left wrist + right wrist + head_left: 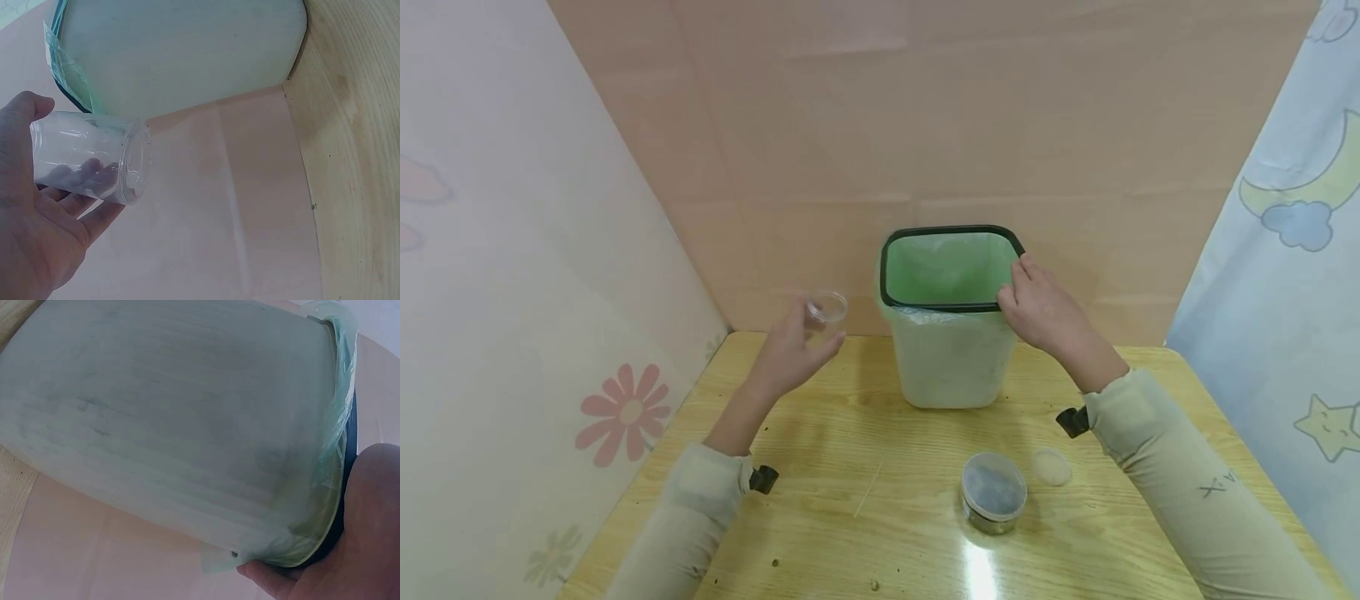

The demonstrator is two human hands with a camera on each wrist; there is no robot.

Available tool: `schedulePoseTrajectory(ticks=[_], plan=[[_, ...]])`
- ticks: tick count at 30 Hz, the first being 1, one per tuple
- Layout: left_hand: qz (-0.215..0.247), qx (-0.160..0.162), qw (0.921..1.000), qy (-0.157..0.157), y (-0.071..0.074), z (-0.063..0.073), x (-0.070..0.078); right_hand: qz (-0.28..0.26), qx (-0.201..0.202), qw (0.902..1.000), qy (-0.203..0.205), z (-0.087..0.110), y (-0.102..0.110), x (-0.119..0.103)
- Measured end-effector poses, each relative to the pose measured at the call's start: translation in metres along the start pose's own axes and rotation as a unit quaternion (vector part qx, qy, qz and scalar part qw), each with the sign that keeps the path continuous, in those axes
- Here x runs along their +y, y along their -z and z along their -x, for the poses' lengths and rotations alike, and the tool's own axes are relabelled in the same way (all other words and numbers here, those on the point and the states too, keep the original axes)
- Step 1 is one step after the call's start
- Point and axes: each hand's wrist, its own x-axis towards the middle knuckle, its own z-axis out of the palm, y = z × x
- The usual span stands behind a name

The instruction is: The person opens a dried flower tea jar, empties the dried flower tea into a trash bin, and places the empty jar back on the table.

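My left hand (pixel 790 352) holds a clear plastic cup (pixel 87 156) between the thumb and fingers, in the air left of the trash bin (pixel 955 362). Nothing shows inside the cup, and I cannot tell which end is up. The pale bin stands upright at the back of the table, with a green liner (pixel 951 267) held under its black rim ring (pixel 925 308). At the rim's front right corner my right hand (pixel 1048 312) grips the ring. In the right wrist view its thumb and a finger lie about the ring and liner edge (pixel 342 394).
Nearer me on the wooden table (pixel 820 533) sits a round tub (pixel 994 496) with a translucent top. A small whitish disc (pixel 1051 467) lies to its right, and a thin pale stick (pixel 868 490) to its left. Papered walls close in the back and sides.
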Motion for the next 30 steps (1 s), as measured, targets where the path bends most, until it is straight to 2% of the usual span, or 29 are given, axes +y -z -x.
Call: schedulePoseTrajectory(ticks=[8, 18, 25, 30], plan=[[0.021, -0.006, 0.9997, -0.011, -0.012, 0.003, -0.007, 0.0, 0.008, 1.0, 0.001, 0.0, -0.001, -0.001], [0.034, -0.009, 0.9992, 0.017, -0.024, 0.012, -0.012, 0.002, 0.008, 1.0, 0.004, 0.0, 0.001, -0.001], [0.047, -0.014, 0.9988, 0.008, -0.032, 0.016, -0.019, 0.002, 0.006, 1.0, 0.007, 0.001, 0.0, 0.0], [0.054, -0.014, 0.9983, 0.018, -0.037, 0.019, -0.023, -0.002, 0.006, 1.0, 0.006, 0.001, 0.0, 0.0]])
